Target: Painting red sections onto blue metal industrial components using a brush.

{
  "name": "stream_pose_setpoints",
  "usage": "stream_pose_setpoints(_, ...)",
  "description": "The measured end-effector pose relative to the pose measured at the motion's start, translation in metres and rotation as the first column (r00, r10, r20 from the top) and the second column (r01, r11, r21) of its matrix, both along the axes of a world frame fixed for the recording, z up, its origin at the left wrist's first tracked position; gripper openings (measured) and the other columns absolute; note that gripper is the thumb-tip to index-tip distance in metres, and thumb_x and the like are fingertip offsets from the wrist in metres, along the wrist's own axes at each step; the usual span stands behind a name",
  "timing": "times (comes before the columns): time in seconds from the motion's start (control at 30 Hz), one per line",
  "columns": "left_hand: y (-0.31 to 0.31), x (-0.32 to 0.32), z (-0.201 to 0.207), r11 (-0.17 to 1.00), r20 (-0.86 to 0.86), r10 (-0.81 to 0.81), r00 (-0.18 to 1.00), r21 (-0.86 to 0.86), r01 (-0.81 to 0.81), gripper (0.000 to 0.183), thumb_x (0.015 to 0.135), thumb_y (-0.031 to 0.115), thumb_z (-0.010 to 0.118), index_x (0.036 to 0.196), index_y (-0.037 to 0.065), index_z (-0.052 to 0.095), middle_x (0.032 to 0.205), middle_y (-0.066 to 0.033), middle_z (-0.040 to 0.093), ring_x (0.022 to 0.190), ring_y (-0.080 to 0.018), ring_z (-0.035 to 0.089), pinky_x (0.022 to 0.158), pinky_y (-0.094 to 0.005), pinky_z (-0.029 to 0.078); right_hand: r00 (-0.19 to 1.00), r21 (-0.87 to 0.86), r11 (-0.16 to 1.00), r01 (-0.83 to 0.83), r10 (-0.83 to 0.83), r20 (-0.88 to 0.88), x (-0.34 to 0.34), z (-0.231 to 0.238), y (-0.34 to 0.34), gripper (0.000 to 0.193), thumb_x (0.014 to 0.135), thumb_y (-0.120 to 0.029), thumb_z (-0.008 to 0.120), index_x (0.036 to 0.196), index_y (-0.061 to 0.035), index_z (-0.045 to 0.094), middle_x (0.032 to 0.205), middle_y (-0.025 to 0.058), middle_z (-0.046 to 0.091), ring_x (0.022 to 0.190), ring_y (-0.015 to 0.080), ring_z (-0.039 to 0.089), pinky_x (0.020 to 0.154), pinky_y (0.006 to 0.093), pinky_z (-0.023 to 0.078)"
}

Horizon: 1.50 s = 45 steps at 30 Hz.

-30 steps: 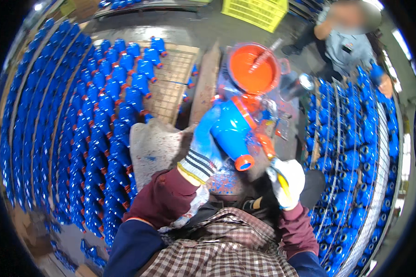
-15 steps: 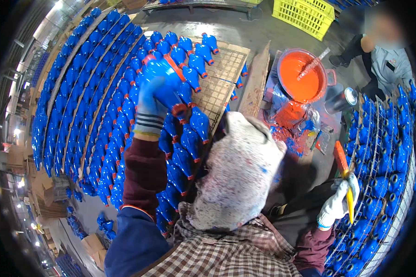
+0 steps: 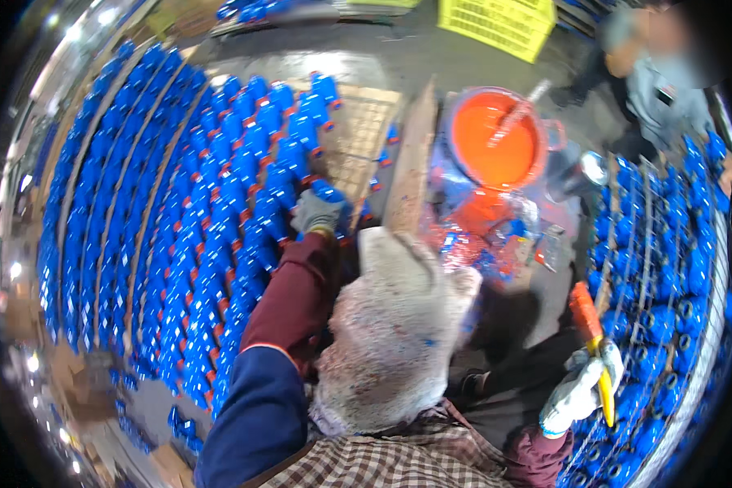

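Note:
My left hand, in a paint-stained glove, is down at the right edge of the rows of blue vases. Its fingers are closed around a glossy blue vase, which the hand partly hides. Many similar blue vases with orange-red rims lie in rows on the mesh rack to the left. On the right, my white-gloved right hand grips a paintbrush by its yellow handle. The brush's orange-coated end points up and away from me.
A tub of orange paint with a stick in it stands ahead, beside a wooden plank. A metal can is to its right. More blue vases fill a right-hand rack. Beyond are a yellow crate and a seated person.
My left hand has brought the raised blue vase down and to the right, onto the edge of the rows. My right hand still holds the paintbrush, slightly lower in view.

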<state>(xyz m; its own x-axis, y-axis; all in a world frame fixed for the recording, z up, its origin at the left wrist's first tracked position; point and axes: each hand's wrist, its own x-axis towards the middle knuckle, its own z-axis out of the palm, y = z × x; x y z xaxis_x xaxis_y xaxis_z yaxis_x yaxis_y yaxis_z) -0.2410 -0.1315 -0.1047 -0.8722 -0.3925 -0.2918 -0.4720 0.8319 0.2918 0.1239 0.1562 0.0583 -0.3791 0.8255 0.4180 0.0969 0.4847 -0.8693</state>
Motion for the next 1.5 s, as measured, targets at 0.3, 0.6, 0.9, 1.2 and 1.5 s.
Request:
stream_pose_setpoints(0.3,0.194,0.008,0.018,0.69,-0.181,-0.643,0.744,0.283,0.666,0.066,0.072,0.049,0.068,0.122,0.008,0.06,0.125,-0.0145,0.06,0.116,-0.0362,0.059,0.094,-0.0471,0.048,0.974,0.276,0.935,-0.224,0.203,0.105,0.044,0.04,0.009,0.026,0.088,-0.015,0.066,0.108,-0.0007,0.057,0.093,0.0163,0.063,0.054,0.021,0.061,0.051,0.0324,0.052)
stream_pose_setpoints(0.6,0.087,-0.04,-0.002,0.588,-0.382,-0.674,0.633,0.242,0.772,0.06,0.078,0.045,0.063,0.124,0.007,0.059,0.127,-0.0146,0.06,0.116,-0.0351,0.057,0.096,-0.046,0.047,0.997,0.18,0.982,0.062,-0.068,0.025,0.106,0.153,0.096,0.019,0.095,-0.006,0.055,0.114,-0.0021,0.058,0.084,0.0092,0.065,0.061,0.0134,0.059,0.058,0.0252,0.05)
stream_pose_setpoints(0.9,-0.038,-0.072,-0.011,0.706,-0.538,-0.517,0.666,0.173,0.687,0.055,0.083,0.041,0.057,0.126,0.007,0.058,0.128,-0.0146,0.059,0.117,-0.034,0.056,0.097,-0.0449,0.046,0.779,0.641,0.754,0.143,-0.485,0.397,0.09,0.173,0.35,0.026,0.093,-0.017,0.049,0.118,-0.0125,0.056,0.106,0.0158,0.065,0.098,0.0356,0.063,0.083,0.0394,0.049)
stream_pose_setpoints(1.2,-0.17,0.006,-0.018,0.912,-0.66,-0.183,0.729,0.162,0.376,0.05,0.088,0.037,0.052,0.128,0.006,0.057,0.129,-0.0147,0.058,0.118,-0.0329,0.055,0.099,-0.0438,0.045,0.488,0.846,0.532,-0.048,-0.726,0.484,0.035,0.151,0.494,0.023,0.096,-0.023,0.046,0.114,-0.0151,0.058,0.103,0.017,0.065,0.084,0.0365,0.064,0.073,0.0454,0.051)
stream_pose_setpoints(1.5,-0.261,0.141,-0.062,0.974,-0.692,0.058,0.719,0.199,0.113,0.046,0.094,0.032,0.046,0.13,0.005,0.056,0.131,-0.0147,0.057,0.119,-0.0319,0.054,0.1,-0.0427,0.044,0.374,0.814,0.563,0.143,-0.793,0.482,0.034,0.149,0.539,0.053,0.099,-0.052,0.034,0.111,-0.0058,0.056,0.088,0.0206,0.066,0.084,0.0396,0.063,0.078,0.0504,0.047)
